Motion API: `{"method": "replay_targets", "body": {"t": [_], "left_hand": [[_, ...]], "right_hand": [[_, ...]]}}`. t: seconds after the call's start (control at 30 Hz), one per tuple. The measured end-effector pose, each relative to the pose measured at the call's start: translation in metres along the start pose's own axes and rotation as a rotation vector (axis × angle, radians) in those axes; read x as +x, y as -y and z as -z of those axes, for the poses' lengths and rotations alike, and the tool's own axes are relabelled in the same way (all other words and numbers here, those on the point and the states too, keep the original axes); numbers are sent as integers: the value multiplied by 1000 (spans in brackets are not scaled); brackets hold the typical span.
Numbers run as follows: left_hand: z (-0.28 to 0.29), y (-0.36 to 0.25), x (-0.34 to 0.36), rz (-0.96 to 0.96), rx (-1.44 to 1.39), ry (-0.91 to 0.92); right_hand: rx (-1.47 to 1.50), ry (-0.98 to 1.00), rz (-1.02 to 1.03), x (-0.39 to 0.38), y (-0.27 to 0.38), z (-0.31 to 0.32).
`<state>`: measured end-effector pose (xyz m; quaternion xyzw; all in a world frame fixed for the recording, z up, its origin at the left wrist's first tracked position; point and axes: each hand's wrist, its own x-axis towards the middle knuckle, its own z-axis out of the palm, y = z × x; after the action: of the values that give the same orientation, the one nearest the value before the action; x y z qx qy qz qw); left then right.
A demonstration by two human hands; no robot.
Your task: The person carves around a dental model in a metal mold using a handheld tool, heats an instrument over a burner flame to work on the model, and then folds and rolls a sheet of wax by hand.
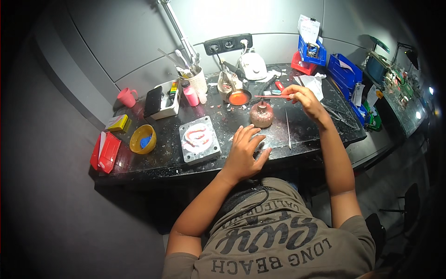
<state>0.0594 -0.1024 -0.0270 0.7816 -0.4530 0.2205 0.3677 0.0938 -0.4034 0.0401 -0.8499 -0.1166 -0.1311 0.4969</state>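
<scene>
Tabletop: black, cluttered.
Left grip: fingers spread, beside the round jar.
Right grip: pinching the right end of the red stick.
Round jar: probably fragile; cup its body.
Red stick: near the jar's top; likely light, stiff.

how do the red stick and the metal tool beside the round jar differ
The stick is red, the metal tool silvery. The stick is held in the right hand, while the metal tool lies on the table. The stick runs left to right, the metal tool near to far. Both are thin.
</scene>
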Motion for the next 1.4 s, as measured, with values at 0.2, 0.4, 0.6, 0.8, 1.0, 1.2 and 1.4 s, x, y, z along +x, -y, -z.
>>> {"method": "replay_targets", "body": {"t": [0.2,0.4,0.6,0.8,1.0,1.2,1.4], "left_hand": [[1,0,1,-4,1,-1],[1,0,1,1,-7,3],[2,0,1,2,-20,3],[1,1,1,0,-21,2],[2,1,1,0,-29,-2],[2,2,1,-5,-30,-7],[2,2,2,-7,-32,-4]], "right_hand": [[-16,34,-18,0,3,0],[45,52,55,-10,25,1],[121,55,109,-9,18,1],[58,51,39,0,9,-5],[63,55,32,0,8,-6],[117,72,85,-12,28,-1],[151,86,99,-20,38,4]]}}
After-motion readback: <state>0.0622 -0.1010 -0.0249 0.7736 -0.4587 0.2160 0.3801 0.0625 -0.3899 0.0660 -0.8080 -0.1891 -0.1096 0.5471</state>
